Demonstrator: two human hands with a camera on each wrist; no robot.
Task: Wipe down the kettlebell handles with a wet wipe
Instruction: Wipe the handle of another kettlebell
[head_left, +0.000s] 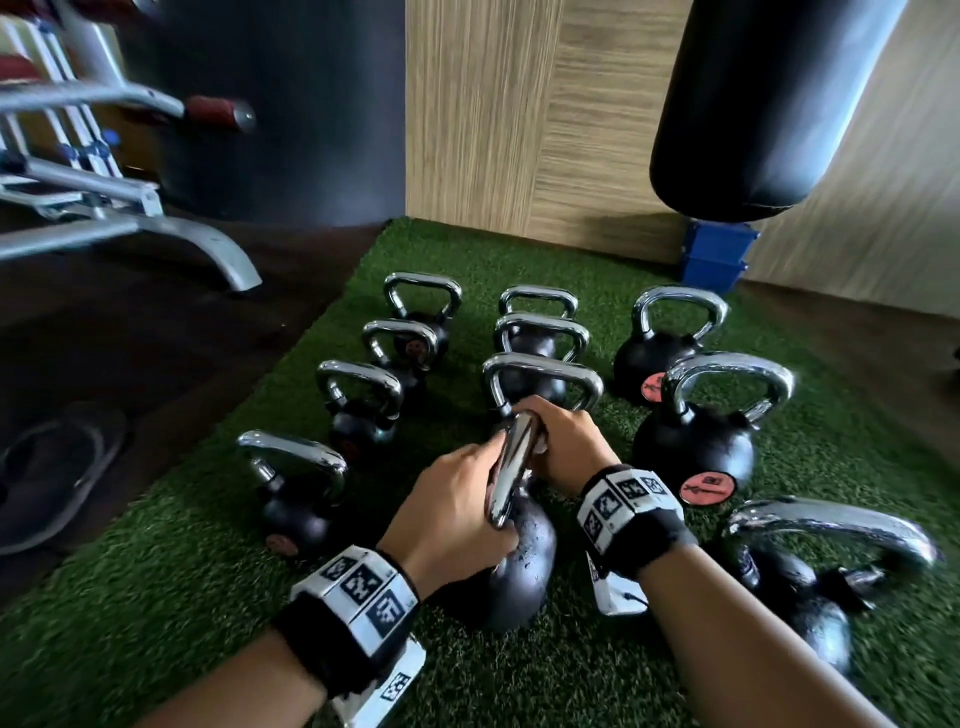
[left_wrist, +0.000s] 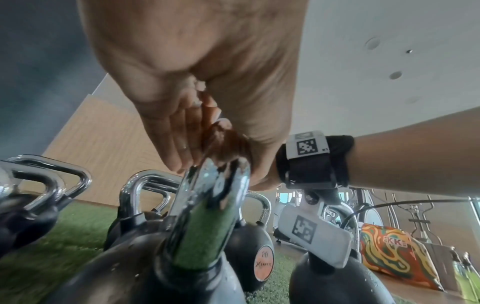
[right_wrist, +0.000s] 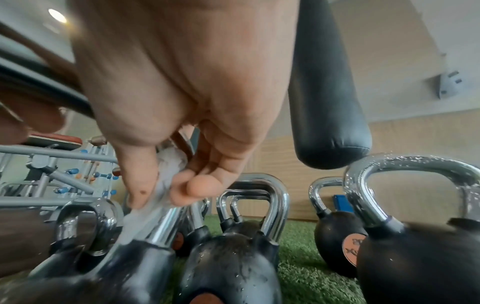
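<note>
Your left hand (head_left: 447, 499) grips the chrome handle (head_left: 511, 473) of the tilted kettlebell (head_left: 519, 566) on the turf (head_left: 156, 597); your right hand (head_left: 563, 441) pinches the wet wipe (right_wrist: 166, 183) against it. Heavy, slick chrome: steady it low, near the bell.

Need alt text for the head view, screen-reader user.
Two hands work one kettlebell handle on green turf: the left hand grips it, the right hand holds a wet wipe against it. Other kettlebells stand around; a punching bag hangs behind.

Gym, kettlebells (head_left: 696, 441), punching bag (head_left: 763, 104), weight bench (head_left: 119, 208)
</note>
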